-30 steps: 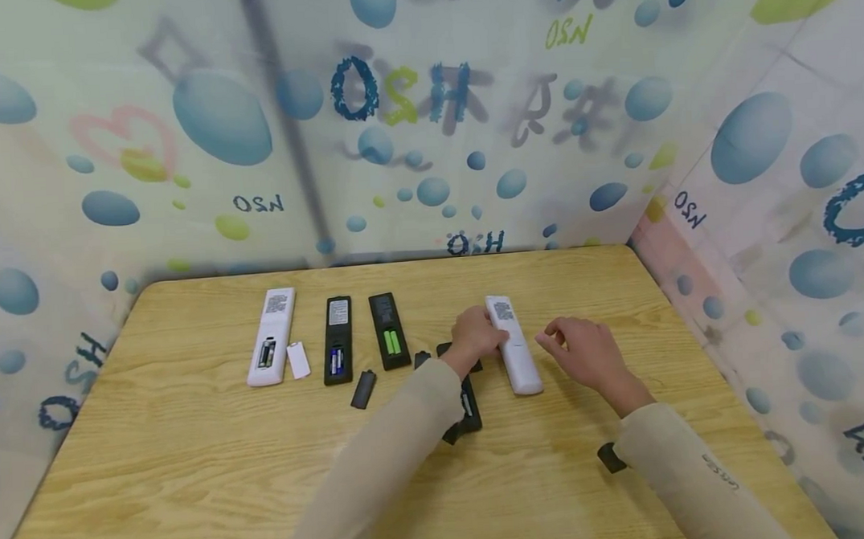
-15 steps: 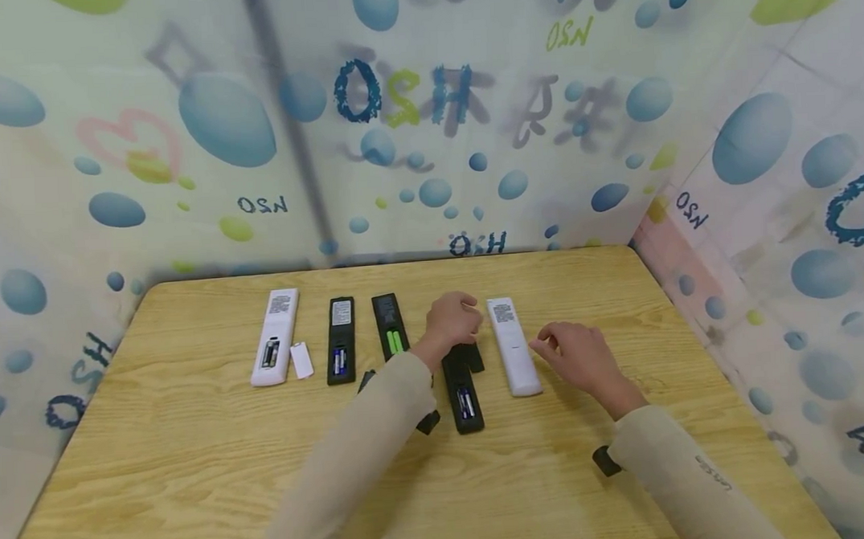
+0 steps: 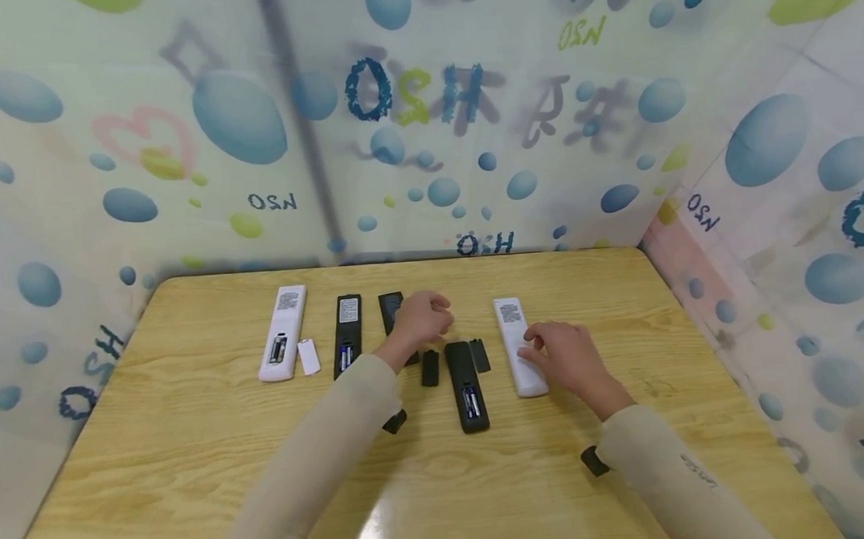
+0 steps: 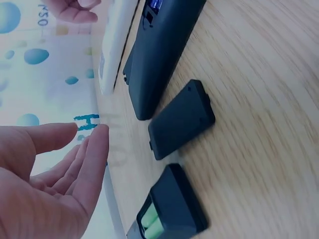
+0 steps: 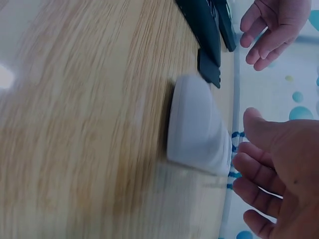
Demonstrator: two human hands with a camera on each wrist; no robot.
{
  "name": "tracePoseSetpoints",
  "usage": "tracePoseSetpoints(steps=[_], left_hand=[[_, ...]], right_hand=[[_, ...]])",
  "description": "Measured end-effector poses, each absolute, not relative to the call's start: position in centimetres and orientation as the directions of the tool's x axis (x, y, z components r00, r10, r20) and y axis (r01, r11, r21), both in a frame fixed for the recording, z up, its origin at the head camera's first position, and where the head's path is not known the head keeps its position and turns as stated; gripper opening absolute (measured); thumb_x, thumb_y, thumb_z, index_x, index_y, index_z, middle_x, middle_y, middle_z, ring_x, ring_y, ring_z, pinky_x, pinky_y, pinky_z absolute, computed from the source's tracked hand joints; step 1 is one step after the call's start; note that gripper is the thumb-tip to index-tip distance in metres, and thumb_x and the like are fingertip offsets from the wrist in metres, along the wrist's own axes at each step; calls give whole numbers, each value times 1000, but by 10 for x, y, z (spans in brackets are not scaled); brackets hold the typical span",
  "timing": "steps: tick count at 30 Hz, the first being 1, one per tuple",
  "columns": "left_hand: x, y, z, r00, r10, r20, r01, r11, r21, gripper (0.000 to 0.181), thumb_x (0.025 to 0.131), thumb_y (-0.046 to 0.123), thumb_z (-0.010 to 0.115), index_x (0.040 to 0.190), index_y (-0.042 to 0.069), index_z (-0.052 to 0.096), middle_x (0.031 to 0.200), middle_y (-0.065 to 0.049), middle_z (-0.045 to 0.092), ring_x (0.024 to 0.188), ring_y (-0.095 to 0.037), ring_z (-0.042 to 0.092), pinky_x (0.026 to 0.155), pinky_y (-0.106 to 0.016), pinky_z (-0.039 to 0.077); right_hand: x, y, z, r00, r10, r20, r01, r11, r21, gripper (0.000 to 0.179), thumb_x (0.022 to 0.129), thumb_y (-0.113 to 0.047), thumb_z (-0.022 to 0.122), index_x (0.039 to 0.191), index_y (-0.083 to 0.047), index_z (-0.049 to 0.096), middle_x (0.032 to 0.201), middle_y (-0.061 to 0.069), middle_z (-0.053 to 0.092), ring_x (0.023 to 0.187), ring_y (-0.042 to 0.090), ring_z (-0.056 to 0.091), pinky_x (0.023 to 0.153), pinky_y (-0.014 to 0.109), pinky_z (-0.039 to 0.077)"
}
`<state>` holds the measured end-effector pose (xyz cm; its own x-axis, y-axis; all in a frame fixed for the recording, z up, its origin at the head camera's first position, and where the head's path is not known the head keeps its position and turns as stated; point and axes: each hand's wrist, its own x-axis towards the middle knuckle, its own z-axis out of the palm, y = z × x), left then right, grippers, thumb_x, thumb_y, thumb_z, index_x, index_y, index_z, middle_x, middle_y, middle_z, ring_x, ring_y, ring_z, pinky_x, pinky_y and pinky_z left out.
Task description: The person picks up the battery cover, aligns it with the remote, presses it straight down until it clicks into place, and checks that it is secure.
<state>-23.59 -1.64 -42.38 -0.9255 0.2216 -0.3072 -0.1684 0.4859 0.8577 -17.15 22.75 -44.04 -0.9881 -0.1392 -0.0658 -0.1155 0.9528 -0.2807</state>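
Observation:
My left hand [image 3: 421, 318] hovers over the black remote control [image 3: 392, 305] with green batteries, partly covering it; its fingers are relaxed and hold nothing. A black battery cover [image 4: 182, 119] lies beside that remote. Further right is a black remote control [image 3: 465, 372] with its battery bay uncovered, a second black cover [image 3: 481, 356] at its side. My right hand [image 3: 569, 356] is at the white remote control [image 3: 510, 322], whose back is up and closed. Its fingers are loosely bent around nothing; the right wrist view shows a gap between them and the white remote [image 5: 194, 129].
On the left of the wooden table [image 3: 193, 441] lie a white remote [image 3: 286, 312] with batteries showing, its white cover [image 3: 309, 357] and another black remote [image 3: 348, 329] with batteries. A patterned curtain [image 3: 427, 165] stands behind the table. Small black pieces sit at both sleeves.
My left hand has let go of the right-hand white remote and moved left over the black remotes. My right hand has come in slightly from the right to the white remote.

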Motion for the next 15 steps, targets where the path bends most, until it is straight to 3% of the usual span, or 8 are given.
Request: tracePoseSetpoints(steps=[8, 15], left_hand=[[-223, -23, -423, -892, 290, -347, -134, 564, 815, 41, 91, 12, 67, 129, 1, 58, 114, -14, 66, 88, -25, 70, 68, -31, 60], [-210, -18, -428, -878, 291, -379, -128, 621, 773, 44, 90, 14, 70, 130, 1, 58, 109, -14, 66, 83, -22, 69, 67, -32, 60]], right_hand=[[-178, 207, -445, -978, -208, -34, -195, 955, -224, 26, 89, -34, 72, 107, -17, 69, 91, -1, 68, 90, 21, 60, 94, 49, 40], [-183, 191, -450, -958, -286, -17, -281, 947, -154, 26, 88, -36, 72, 110, -21, 71, 92, -2, 68, 92, 20, 60, 91, 47, 41]])
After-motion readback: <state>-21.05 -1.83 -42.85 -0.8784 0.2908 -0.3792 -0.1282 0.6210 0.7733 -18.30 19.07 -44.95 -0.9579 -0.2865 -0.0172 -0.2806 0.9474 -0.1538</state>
